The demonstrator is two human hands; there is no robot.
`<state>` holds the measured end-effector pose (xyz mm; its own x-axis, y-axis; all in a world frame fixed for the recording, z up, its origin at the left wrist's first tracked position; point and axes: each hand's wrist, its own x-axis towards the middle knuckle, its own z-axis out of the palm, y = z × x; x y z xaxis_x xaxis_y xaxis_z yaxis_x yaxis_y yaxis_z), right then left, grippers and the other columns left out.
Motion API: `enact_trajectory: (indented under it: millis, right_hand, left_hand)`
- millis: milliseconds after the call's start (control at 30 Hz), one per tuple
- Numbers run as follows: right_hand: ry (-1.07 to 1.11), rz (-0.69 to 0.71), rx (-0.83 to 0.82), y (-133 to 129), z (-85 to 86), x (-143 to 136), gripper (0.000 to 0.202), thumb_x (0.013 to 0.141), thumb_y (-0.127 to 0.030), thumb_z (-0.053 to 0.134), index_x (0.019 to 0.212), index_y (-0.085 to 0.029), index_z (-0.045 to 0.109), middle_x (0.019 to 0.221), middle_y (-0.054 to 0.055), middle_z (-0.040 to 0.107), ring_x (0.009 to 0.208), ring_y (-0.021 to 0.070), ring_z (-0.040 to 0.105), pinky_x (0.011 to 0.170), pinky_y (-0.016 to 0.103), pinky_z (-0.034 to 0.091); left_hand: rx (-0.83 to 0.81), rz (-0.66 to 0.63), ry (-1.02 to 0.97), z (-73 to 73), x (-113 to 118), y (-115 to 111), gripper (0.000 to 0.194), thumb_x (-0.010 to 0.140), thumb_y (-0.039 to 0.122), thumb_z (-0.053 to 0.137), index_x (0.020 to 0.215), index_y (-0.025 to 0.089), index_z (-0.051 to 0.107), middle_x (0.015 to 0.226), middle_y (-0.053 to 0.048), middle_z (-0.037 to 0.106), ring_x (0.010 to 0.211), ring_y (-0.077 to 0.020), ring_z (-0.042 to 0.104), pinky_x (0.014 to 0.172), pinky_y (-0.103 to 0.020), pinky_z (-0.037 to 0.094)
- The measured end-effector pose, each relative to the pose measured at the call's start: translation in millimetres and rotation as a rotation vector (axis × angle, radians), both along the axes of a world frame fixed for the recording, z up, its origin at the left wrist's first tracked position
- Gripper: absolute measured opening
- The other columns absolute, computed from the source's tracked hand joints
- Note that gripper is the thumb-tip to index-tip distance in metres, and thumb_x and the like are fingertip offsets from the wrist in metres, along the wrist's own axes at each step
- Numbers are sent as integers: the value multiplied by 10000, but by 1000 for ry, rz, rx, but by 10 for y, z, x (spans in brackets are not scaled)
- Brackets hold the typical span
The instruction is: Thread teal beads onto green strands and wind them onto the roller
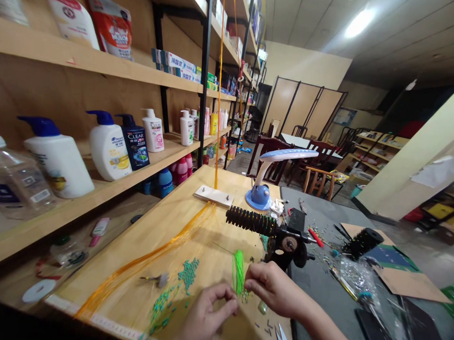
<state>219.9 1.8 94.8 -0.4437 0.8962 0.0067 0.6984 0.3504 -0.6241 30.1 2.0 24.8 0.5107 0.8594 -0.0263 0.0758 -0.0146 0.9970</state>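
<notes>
My left hand (214, 311) is low in the middle of the head view, thumb and fingertips pinched together. Facing it, my right hand (271, 287) has its fingers curled closed in a pinch. Whatever either pinch holds is too fine to make out. Between the hands, on the wooden tabletop (162, 277), lies a bundle of bright green threads (238, 265). Small turquoise beads (188, 273) are heaped left of it, with strung green beads (161, 307) nearer me. Beyond the right hand stands a clamped black device with a ridged roller (251, 220).
Orange threads (159, 246) run from a pale clamping plate (214, 195) across the table. A blue desk lamp (258, 195) stands behind. Small scissors (283, 339) lie near the front edge. A grey table (320, 284) holds loose parts; shelves with bottles (109, 145) line the left.
</notes>
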Motion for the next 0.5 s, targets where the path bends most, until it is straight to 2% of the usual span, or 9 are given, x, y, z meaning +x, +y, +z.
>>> enact_trajectory:
  millis: [167,300,500]
  right_hand:
    - [11,-2,-27,-15,-9,-6,232,886,-236,492,664,-179,523,601,-45,478,549,98,444,513,185,300]
    - [-24,0,-5,0,-18,-13,263,894,-269,496,644,-188,485,584,-53,445,539,96,419,505,187,285]
    - [-30,28,20,-9,16,-13,250,876,-229,509,635,-190,459,587,-60,418,547,92,397,508,189,277]
  left_hand:
    - [-7,-33,-100,116,49,-6,150,807,282,578,869,175,661,774,-27,660,829,-204,602,795,-300,420]
    - [32,21,-138,145,150,23,196,830,290,567,669,181,598,660,-1,603,727,-177,574,733,-281,412]
    - [-19,6,-139,91,140,27,198,800,291,585,636,182,574,611,14,565,671,-163,530,681,-269,393]
